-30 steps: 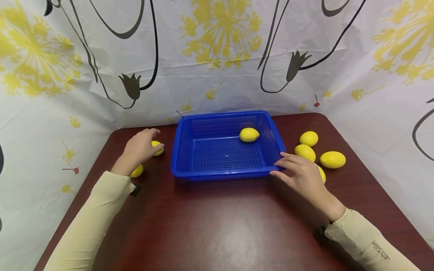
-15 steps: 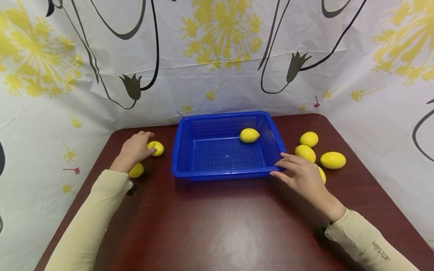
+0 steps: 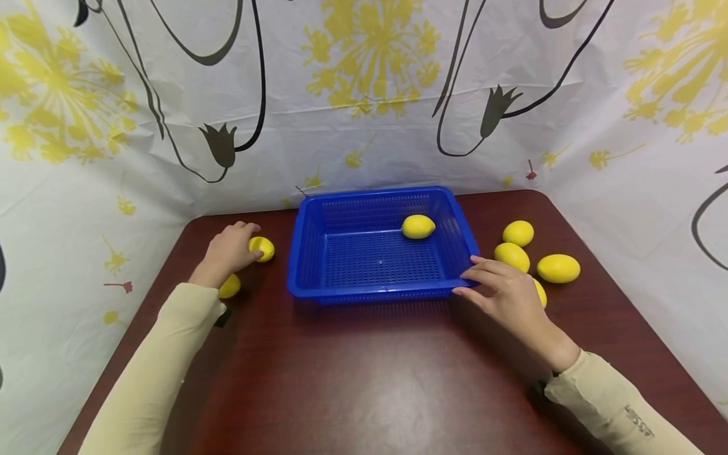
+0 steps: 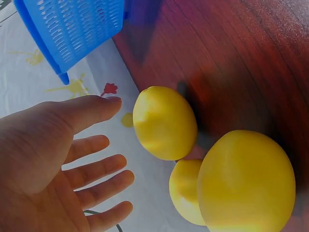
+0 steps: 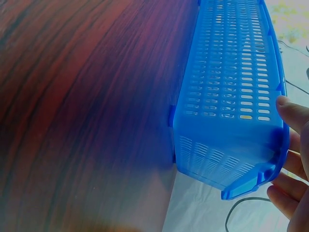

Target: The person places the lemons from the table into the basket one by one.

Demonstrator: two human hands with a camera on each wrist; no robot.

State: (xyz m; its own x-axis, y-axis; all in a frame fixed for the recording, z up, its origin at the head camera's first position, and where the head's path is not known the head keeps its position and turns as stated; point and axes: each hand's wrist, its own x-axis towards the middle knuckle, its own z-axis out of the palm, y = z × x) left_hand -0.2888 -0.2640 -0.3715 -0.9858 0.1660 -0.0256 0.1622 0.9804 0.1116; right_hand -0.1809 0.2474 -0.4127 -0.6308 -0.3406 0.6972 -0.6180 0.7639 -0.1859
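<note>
My left hand (image 3: 227, 249) hovers over the left side of the table, fingers spread and relaxed. A yellow lemon (image 3: 263, 249) lies just beyond its thumb. In the left wrist view the hand's fingers are apart from the near lemon (image 4: 164, 123), with two more lemons beside it, one large and close (image 4: 246, 181). Another lemon (image 3: 230, 287) shows partly behind the wrist in the head view. My right hand (image 3: 506, 297) holds the front right corner of a blue plastic basket (image 3: 375, 292), thumb and fingers at its rim. One lemon (image 3: 418, 227) lies inside the basket.
Several lemons sit right of the basket, among them one far back (image 3: 518, 233) and one furthest right (image 3: 558, 268); another is partly hidden behind the right hand. The dark red table (image 3: 364, 373) meets a patterned white sheet (image 3: 375, 151) at the back and sides.
My left hand has drawn back slightly to the left from the far lemon, which now shows more. The right hand and the basket have stayed put.
</note>
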